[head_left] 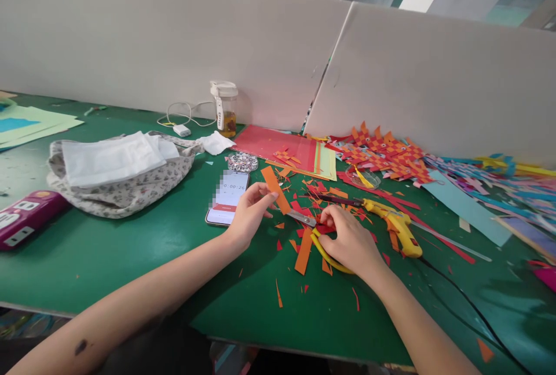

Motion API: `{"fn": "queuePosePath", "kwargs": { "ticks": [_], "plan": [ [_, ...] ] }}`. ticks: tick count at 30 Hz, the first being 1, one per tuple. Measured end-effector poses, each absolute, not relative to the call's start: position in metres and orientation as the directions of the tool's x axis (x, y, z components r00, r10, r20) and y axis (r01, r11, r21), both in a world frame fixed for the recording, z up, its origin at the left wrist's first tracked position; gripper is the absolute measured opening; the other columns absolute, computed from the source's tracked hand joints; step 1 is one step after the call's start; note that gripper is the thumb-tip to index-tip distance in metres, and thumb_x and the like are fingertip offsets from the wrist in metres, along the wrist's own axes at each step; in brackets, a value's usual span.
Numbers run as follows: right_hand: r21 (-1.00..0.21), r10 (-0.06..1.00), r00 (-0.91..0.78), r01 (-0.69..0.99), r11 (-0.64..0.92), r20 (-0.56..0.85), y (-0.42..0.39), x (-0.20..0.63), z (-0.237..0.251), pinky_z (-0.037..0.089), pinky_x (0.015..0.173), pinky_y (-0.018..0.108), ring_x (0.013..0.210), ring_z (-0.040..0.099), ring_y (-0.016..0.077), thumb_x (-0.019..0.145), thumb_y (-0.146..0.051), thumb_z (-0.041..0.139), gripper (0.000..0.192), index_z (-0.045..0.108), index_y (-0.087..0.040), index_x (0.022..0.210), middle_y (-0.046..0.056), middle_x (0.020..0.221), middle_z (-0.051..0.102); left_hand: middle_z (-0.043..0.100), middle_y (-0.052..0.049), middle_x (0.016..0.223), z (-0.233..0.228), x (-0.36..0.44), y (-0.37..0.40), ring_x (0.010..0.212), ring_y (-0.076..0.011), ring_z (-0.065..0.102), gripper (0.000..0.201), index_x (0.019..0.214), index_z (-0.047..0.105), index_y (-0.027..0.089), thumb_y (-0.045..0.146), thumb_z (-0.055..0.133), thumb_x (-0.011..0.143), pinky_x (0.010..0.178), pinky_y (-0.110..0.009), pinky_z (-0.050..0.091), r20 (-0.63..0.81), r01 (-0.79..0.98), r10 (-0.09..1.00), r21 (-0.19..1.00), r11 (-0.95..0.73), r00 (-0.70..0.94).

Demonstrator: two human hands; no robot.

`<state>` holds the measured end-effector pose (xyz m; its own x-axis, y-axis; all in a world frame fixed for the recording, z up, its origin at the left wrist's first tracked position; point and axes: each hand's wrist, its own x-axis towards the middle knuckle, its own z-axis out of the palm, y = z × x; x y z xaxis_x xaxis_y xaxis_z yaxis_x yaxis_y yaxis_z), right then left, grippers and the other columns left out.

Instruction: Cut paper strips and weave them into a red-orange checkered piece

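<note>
My left hand point(248, 213) pinches an orange paper strip point(276, 189) between thumb and fingers, just right of the phone point(228, 198). In my right hand point(353, 243) is a pair of scissors point(304, 218) with yellow handles, their blades pointing left at the strip's lower end. Whether the blades are cutting into the paper I cannot make out. Under the scissors lies another orange strip point(303, 252), among red and orange paper scraps. A yellow glue gun point(397, 224) rests to the right of my right hand, its black cord running toward the lower right.
Woven orange-and-red paper fish shapes point(382, 152) are heaped at the back right, beside colored strips point(490, 184). Red sheets point(278, 146) lie against the wall near a bottle point(226, 111). At left are a cloth bag point(143, 195) and a purple power strip point(32, 218).
</note>
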<state>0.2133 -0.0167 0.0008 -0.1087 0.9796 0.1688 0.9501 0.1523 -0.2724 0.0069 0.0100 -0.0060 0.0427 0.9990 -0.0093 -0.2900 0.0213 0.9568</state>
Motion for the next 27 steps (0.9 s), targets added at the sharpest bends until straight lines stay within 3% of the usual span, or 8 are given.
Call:
{"fn": "queuePosePath", "kwargs": {
  "ticks": [5, 11, 16, 21, 24, 27],
  "plan": [
    [-0.200, 0.982, -0.143, 0.966, 0.166, 0.126, -0.014, 0.221, 0.001, 0.037, 0.061, 0.027, 0.083, 0.052, 0.0203, 0.061, -0.019, 0.048, 0.018, 0.040, -0.023, 0.076, 0.002, 0.084, 0.053, 0.050, 0.004, 0.072, -0.008, 0.008, 0.010, 0.063, -0.0076, 0.055, 0.026, 0.077, 0.050, 0.020, 0.039, 0.065, 0.068, 0.051, -0.016, 0.041, -0.026, -0.297, 0.998, 0.954, 0.043, 0.060],
    [-0.212, 0.990, -0.141, 0.967, 0.144, 0.027, -0.014, 0.227, 0.002, 0.038, 0.067, 0.029, 0.085, 0.050, 0.0204, 0.060, -0.019, 0.050, 0.019, 0.039, -0.023, 0.075, 0.003, 0.086, 0.049, 0.048, 0.004, 0.069, -0.006, 0.009, 0.010, 0.062, -0.0082, 0.054, 0.026, 0.075, 0.049, 0.019, 0.039, 0.065, 0.068, 0.050, -0.017, 0.042, -0.048, -0.320, 0.997, 0.945, 0.067, 0.068],
    [-0.221, 0.985, -0.171, 0.960, 0.173, 0.029, -0.012, 0.233, -0.004, 0.037, 0.063, 0.027, 0.084, 0.051, 0.0207, 0.060, -0.020, 0.053, 0.021, 0.041, -0.023, 0.077, 0.003, 0.088, 0.052, 0.048, 0.004, 0.071, -0.004, 0.009, 0.009, 0.061, -0.0075, 0.054, 0.026, 0.074, 0.048, 0.019, 0.038, 0.065, 0.067, 0.050, -0.017, 0.042, -0.063, -0.324, 0.995, 0.942, 0.084, 0.074],
    [-0.239, 0.993, -0.104, 0.964, 0.113, 0.050, -0.011, 0.232, -0.007, 0.035, 0.055, 0.025, 0.069, 0.053, 0.0169, 0.057, -0.017, 0.055, 0.022, 0.042, -0.023, 0.074, 0.001, 0.080, 0.055, 0.047, 0.005, 0.070, -0.004, 0.009, 0.009, 0.061, -0.0074, 0.054, 0.026, 0.075, 0.048, 0.019, 0.038, 0.065, 0.068, 0.050, -0.016, 0.042, -0.061, -0.323, 0.996, 0.943, 0.081, 0.070],
    [-0.318, 0.998, -0.059, 0.946, 0.066, 0.032, -0.012, 0.229, -0.003, 0.033, 0.051, 0.025, 0.059, 0.050, 0.0147, 0.059, -0.025, 0.058, 0.021, 0.041, -0.023, 0.071, -0.001, 0.071, 0.054, 0.047, 0.004, 0.070, -0.005, 0.009, 0.009, 0.061, -0.0074, 0.054, 0.026, 0.074, 0.048, 0.019, 0.037, 0.065, 0.068, 0.050, -0.016, 0.042, -0.051, -0.322, 0.997, 0.944, 0.068, 0.060],
    [-0.539, 0.997, -0.052, 0.842, 0.011, -0.061, -0.012, 0.230, 0.006, 0.034, 0.051, 0.025, 0.054, 0.047, 0.0130, 0.060, -0.029, 0.058, 0.019, 0.043, -0.023, 0.070, -0.003, 0.061, 0.051, 0.048, 0.004, 0.069, -0.006, 0.009, 0.009, 0.059, -0.0071, 0.052, 0.025, 0.074, 0.049, 0.019, 0.037, 0.065, 0.068, 0.049, -0.016, 0.041, -0.039, -0.319, 0.999, 0.947, 0.047, 0.031]
  ]
}}
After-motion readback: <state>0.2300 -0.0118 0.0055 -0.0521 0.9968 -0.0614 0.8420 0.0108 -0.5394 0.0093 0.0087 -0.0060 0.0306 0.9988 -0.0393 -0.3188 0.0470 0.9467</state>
